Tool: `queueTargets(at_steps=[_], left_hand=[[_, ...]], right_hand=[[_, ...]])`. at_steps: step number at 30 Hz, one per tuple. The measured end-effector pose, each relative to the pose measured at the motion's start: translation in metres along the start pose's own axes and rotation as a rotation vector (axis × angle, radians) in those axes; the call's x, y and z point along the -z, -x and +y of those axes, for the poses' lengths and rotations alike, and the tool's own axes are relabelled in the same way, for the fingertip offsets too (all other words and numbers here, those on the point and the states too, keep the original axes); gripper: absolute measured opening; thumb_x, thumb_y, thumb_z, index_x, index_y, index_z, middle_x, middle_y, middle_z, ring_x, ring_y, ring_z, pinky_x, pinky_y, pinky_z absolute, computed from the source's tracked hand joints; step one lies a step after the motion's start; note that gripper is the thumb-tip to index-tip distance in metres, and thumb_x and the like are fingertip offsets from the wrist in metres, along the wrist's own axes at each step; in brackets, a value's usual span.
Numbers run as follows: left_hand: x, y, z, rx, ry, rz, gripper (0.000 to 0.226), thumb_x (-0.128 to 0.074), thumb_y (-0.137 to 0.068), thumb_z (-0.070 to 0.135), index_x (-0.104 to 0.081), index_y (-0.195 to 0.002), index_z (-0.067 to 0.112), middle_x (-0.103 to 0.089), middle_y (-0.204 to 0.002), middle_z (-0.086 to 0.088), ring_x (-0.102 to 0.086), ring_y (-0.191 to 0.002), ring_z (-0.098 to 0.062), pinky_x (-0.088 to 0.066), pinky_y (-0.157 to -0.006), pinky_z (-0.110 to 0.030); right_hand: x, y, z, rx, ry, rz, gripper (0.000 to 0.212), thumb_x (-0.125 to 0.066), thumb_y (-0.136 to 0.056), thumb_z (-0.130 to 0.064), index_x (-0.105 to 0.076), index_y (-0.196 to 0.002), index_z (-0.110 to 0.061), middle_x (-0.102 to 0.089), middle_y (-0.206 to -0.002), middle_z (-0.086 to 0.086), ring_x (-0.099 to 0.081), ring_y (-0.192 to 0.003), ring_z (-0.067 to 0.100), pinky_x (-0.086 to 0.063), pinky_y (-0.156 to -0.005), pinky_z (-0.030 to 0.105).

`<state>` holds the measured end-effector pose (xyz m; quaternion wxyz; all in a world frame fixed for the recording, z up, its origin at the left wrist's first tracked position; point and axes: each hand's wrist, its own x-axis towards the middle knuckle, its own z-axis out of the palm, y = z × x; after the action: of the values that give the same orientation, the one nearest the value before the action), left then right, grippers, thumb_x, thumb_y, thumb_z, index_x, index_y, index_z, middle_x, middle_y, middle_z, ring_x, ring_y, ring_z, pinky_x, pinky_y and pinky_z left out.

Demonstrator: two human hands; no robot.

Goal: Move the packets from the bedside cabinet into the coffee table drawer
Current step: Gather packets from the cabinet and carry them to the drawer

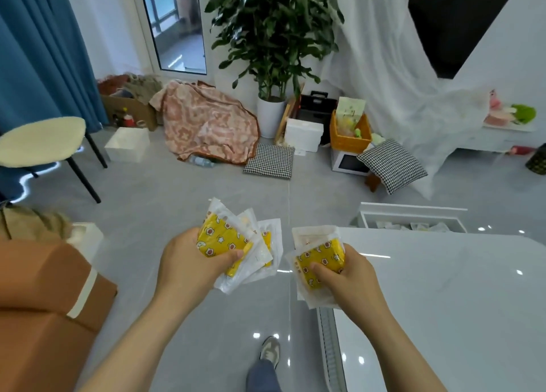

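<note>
Carry step, I judge: my left hand (189, 261) grips fan of packets (224, 241), fingers curled round; my right hand (345, 270) pinches second stack (320, 258), thumb on top. Both bundles in air beside glossy coffee table (458, 303). Drawer (410, 210) open ahead. Next: reach over, drop in. Flat square sachets, crinkly clear film, yellow print, likely slippery

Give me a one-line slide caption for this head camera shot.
Yellow packets gripped in left hand and right hand beside the coffee table, its drawer open ahead.
</note>
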<state>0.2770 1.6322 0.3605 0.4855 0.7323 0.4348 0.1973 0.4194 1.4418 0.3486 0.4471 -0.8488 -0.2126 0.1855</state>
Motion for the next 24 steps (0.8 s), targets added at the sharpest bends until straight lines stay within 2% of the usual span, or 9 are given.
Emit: queueTargets(at_steps=[4,7,14,19,24], left_hand=[[-0.028,-0.053,0.018,-0.033,-0.029,-0.033,0.025,-0.087,-0.057,0.029,-0.067,-0.067,0.018,-0.070,-0.064,0.004,-0.067,-0.064,-0.016,-0.054,-0.060,-0.037],[-0.052,-0.097,0.037,-0.054,-0.074,-0.079,0.022,-0.086,-0.060,0.028,-0.068,-0.070,0.020,-0.071,-0.066,0.004,-0.068,-0.066,-0.015,-0.054,-0.062,-0.035],[-0.112,-0.183,0.080,-0.092,-0.137,-0.151,0.020,-0.084,-0.062,0.029,-0.069,-0.070,0.021,-0.071,-0.067,0.006,-0.067,-0.066,-0.013,-0.051,-0.060,-0.031],[-0.144,-0.239,0.103,-0.122,-0.174,-0.227,0.020,-0.084,-0.063,0.028,-0.067,-0.069,0.020,-0.070,-0.067,0.004,-0.066,-0.066,-0.013,-0.050,-0.058,-0.030],[-0.177,-0.313,0.120,-0.133,-0.175,-0.320,0.021,-0.085,-0.062,0.027,-0.069,-0.075,0.021,-0.072,-0.072,0.004,-0.067,-0.072,-0.015,-0.055,-0.069,-0.037]], right_hand=[[0.004,-0.055,0.004,-0.034,-0.021,0.037,0.014,-0.070,-0.081,-0.021,-0.062,-0.091,-0.024,-0.067,-0.086,-0.006,-0.064,-0.078,0.009,-0.050,-0.062,0.019],[0.015,-0.100,0.009,-0.057,-0.042,0.070,0.013,-0.071,-0.080,-0.020,-0.061,-0.087,-0.026,-0.067,-0.083,-0.006,-0.064,-0.077,0.010,-0.050,-0.061,0.020],[0.049,-0.196,0.018,-0.118,-0.037,0.131,0.013,-0.071,-0.079,-0.020,-0.062,-0.088,-0.023,-0.067,-0.084,-0.004,-0.064,-0.078,0.012,-0.056,-0.068,0.030],[0.057,-0.247,0.024,-0.178,-0.012,0.181,0.012,-0.070,-0.080,-0.020,-0.059,-0.083,-0.025,-0.065,-0.079,-0.006,-0.062,-0.072,0.010,-0.047,-0.057,0.019],[0.054,-0.307,0.024,-0.251,-0.001,0.246,0.012,-0.070,-0.079,-0.020,-0.060,-0.083,-0.025,-0.064,-0.079,-0.007,-0.061,-0.073,0.010,-0.049,-0.058,0.021]])
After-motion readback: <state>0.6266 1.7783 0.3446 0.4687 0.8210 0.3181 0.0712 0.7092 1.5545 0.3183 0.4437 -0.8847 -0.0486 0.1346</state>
